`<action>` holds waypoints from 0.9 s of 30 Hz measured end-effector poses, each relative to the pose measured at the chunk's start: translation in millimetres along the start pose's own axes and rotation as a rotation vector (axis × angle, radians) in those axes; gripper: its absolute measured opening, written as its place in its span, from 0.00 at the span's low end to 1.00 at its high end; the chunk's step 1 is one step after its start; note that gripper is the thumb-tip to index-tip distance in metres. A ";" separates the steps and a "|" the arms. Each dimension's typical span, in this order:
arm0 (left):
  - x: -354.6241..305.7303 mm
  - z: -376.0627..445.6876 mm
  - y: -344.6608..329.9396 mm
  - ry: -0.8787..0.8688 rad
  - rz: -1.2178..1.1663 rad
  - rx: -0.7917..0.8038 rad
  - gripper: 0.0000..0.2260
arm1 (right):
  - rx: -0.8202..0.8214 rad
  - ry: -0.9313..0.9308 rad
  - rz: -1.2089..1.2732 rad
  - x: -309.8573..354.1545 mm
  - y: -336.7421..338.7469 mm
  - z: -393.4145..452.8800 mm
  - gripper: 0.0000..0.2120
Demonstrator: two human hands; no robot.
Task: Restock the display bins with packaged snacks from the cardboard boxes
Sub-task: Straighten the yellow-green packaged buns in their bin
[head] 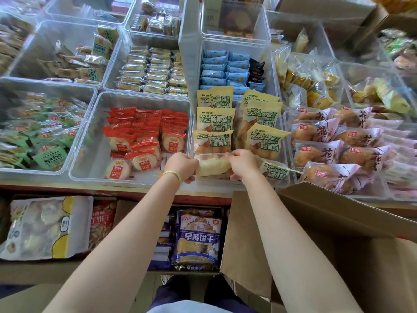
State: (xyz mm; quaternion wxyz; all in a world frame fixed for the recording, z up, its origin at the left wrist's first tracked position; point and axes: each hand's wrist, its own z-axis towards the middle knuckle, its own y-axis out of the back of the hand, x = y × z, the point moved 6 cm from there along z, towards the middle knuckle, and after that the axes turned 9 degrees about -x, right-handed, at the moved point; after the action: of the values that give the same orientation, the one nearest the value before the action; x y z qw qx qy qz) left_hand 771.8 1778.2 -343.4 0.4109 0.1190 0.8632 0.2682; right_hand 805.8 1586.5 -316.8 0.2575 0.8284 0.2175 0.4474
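Both hands grip one clear packet of pale bread point(212, 165) at the front of a clear display bin point(192, 123). My left hand point(181, 166) holds its left end and my right hand point(242, 163) its right end. Behind it in the same bin stand two rows of yellow bread packets with green lettering point(214, 117), and another such packet point(274, 170) lies just right of my right hand. An open cardboard box point(327, 222) stands at the lower right; its inside is not visible.
Red-wrapped rice crackers point(144, 141) half fill the bin to the left. Pink-wrapped buns point(334, 152) fill the bin to the right. Blue packets point(223, 68) sit behind. Below the counter edge point(112, 188) are bulk snack bags point(198, 238) in boxes.
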 end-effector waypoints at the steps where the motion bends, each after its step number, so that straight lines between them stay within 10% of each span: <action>1: -1.6 -0.6 -0.5 0.003 0.013 0.008 0.11 | -0.014 0.022 -0.024 1.1 0.0 0.6 0.12; 16: 6.5 -16.2 13.2 -0.028 -0.342 0.041 0.14 | 0.113 0.000 0.024 -27.1 10.9 -7.8 0.24; 27: -0.9 -8.5 8.1 -0.170 -0.314 -0.084 0.07 | 0.008 0.143 0.246 -16.6 3.3 -1.8 0.10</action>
State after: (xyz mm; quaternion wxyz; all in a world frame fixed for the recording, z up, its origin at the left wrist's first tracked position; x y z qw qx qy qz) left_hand 765.7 1781.4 -333.9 0.5238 -0.0121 0.8214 0.2256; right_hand 796.3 1574.6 -324.4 0.1813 0.8157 0.1338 0.5328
